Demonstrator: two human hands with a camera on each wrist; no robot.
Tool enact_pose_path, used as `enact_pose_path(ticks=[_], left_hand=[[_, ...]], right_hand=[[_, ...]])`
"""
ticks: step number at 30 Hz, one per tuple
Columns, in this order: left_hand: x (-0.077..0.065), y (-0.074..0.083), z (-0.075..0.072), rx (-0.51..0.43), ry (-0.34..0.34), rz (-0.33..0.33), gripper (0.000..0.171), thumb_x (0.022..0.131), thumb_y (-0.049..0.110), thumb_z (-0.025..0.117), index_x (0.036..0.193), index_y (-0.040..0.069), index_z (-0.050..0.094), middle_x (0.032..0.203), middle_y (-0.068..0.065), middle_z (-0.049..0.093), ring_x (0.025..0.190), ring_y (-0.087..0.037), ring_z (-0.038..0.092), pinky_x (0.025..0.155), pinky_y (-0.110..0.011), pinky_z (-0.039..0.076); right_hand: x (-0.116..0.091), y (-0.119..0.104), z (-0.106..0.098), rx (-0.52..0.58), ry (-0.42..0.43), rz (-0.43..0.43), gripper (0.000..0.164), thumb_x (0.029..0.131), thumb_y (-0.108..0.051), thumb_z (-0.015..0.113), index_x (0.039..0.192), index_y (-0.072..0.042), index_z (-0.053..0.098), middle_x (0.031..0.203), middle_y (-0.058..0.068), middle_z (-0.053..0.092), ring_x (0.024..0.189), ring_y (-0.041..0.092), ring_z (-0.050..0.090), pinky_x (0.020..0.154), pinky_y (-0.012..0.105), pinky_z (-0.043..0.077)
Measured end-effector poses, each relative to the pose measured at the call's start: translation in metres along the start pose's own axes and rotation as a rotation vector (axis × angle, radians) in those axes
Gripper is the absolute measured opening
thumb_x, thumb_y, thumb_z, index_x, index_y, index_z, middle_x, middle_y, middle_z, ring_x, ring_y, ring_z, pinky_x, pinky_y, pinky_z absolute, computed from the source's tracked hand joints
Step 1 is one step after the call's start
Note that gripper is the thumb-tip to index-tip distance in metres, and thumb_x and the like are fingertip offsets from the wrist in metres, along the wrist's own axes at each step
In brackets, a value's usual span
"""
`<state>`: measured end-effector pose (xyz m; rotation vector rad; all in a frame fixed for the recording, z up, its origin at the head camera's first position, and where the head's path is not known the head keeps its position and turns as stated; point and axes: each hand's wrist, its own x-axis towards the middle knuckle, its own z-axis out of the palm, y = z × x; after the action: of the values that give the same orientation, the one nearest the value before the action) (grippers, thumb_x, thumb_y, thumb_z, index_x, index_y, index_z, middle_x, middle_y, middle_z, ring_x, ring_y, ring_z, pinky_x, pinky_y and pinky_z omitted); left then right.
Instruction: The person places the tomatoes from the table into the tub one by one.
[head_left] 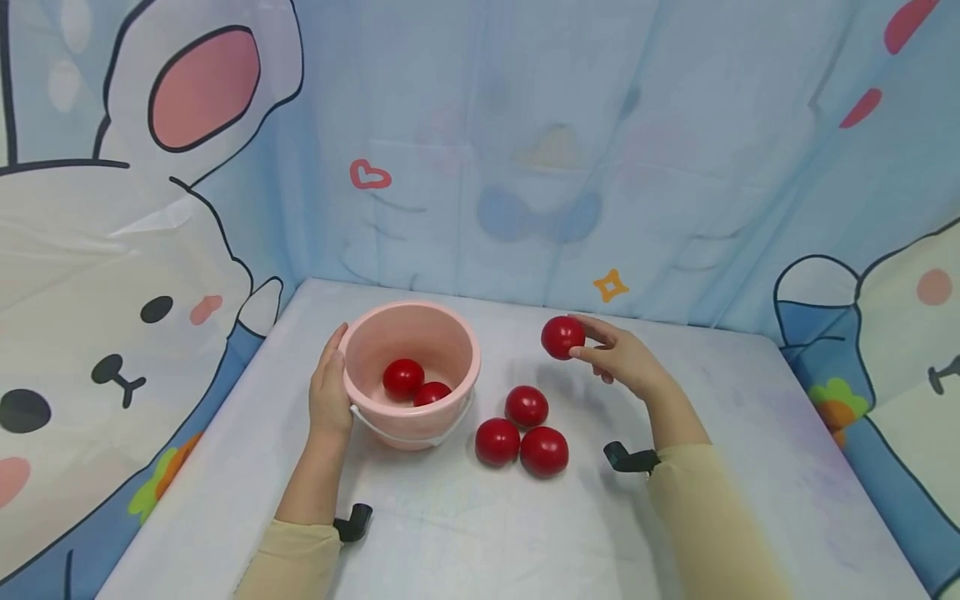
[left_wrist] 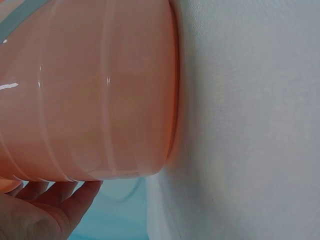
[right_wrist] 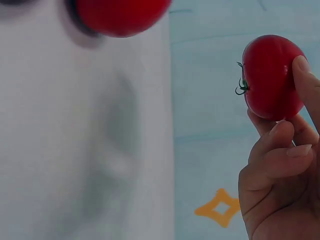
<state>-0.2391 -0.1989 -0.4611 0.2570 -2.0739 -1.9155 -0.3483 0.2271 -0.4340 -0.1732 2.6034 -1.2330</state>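
A pink bucket [head_left: 412,437] with a white handle stands upright on the left part of the table, two tomatoes [head_left: 403,379] inside it. Along its left outer wall my left hand [head_left: 330,396] rests with fairly straight fingers; the left wrist view shows the fingertips [left_wrist: 90,189] against the wall. My right hand [head_left: 618,358] pinches a red tomato [head_left: 562,337] between thumb and fingers, raised above the table to the bucket's right. Its green stem [right_wrist: 243,86] shows in the right wrist view. Three more tomatoes [head_left: 527,407] lie grouped between the bucket and my right arm.
The white table [head_left: 750,467] ends at the back against a light blue printed curtain [head_left: 450,108], which also hangs at both sides. Small black wrist-worn devices [head_left: 630,458] stick out from both wrists.
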Motion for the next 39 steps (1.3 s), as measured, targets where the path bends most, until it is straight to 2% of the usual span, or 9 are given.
enact_pose_path(ticks=[3, 7, 14, 17, 27, 34, 39], left_hand=[[0.0, -0.001, 0.0, 0.001, 0.0, 0.001, 0.044, 0.104, 0.047, 0.025, 0.145, 0.05, 0.039, 0.153, 0.021, 0.04, 0.147, -0.009, 0.032, 0.121, -0.048, 0.029], [0.0, -0.001, 0.0, 0.004, -0.002, 0.002, 0.044, 0.104, 0.047, 0.024, 0.145, 0.05, 0.039, 0.153, 0.022, 0.04, 0.147, -0.009, 0.031, 0.121, -0.048, 0.028], [0.001, -0.001, -0.001, 0.012, -0.003, 0.0, 0.044, 0.104, 0.05, 0.024, 0.145, 0.051, 0.038, 0.153, 0.023, 0.039, 0.148, -0.009, 0.03, 0.121, -0.049, 0.028], [0.001, -0.001, -0.001, 0.012, -0.01, 0.0, 0.044, 0.104, 0.051, 0.024, 0.146, 0.051, 0.038, 0.153, 0.023, 0.038, 0.148, -0.009, 0.03, 0.121, -0.05, 0.029], [0.0, 0.0, 0.0, 0.018, -0.013, -0.005, 0.044, 0.103, 0.052, 0.025, 0.146, 0.051, 0.036, 0.154, 0.025, 0.036, 0.148, -0.008, 0.028, 0.12, -0.05, 0.03], [0.0, 0.001, 0.0, 0.016, -0.009, 0.0, 0.044, 0.103, 0.052, 0.024, 0.146, 0.051, 0.037, 0.154, 0.024, 0.037, 0.148, -0.009, 0.029, 0.12, -0.05, 0.029], [0.0, 0.001, 0.0, 0.01, -0.009, -0.004, 0.044, 0.103, 0.051, 0.024, 0.146, 0.051, 0.037, 0.154, 0.024, 0.037, 0.148, -0.009, 0.029, 0.12, -0.049, 0.03]], right_hand=[[-0.001, -0.014, -0.008, -0.008, -0.001, -0.018, 0.075, 0.081, -0.061, 0.071, 0.147, -0.045, 0.039, 0.127, 0.005, 0.054, 0.066, 0.022, 0.053, 0.06, 0.03, 0.051], [-0.003, -0.032, -0.017, -0.015, -0.005, -0.028, 0.075, 0.08, -0.062, 0.071, 0.146, -0.048, 0.039, 0.111, 0.012, 0.057, 0.065, 0.021, 0.052, 0.061, 0.031, 0.051], [0.001, -0.058, -0.027, 0.012, -0.005, -0.119, 0.069, 0.08, -0.056, 0.074, 0.142, -0.047, 0.045, 0.112, 0.008, 0.058, 0.063, 0.021, 0.05, 0.057, 0.032, 0.05], [0.002, -0.068, -0.029, 0.004, -0.006, -0.132, 0.07, 0.079, -0.057, 0.075, 0.142, -0.047, 0.046, 0.104, 0.013, 0.059, 0.062, 0.021, 0.05, 0.057, 0.032, 0.05], [0.005, -0.096, -0.033, 0.018, -0.078, -0.197, 0.068, 0.082, -0.048, 0.076, 0.143, -0.044, 0.046, 0.108, 0.009, 0.063, 0.059, 0.021, 0.046, 0.054, 0.035, 0.048], [0.009, -0.115, -0.03, -0.01, -0.14, -0.174, 0.069, 0.079, -0.05, 0.078, 0.141, -0.046, 0.048, 0.125, 0.003, 0.059, 0.06, 0.021, 0.047, 0.057, 0.033, 0.048], [0.015, -0.131, -0.023, -0.027, -0.195, -0.169, 0.064, 0.079, -0.049, 0.079, 0.137, -0.048, 0.051, 0.127, 0.0, 0.057, 0.059, 0.021, 0.047, 0.056, 0.032, 0.046]])
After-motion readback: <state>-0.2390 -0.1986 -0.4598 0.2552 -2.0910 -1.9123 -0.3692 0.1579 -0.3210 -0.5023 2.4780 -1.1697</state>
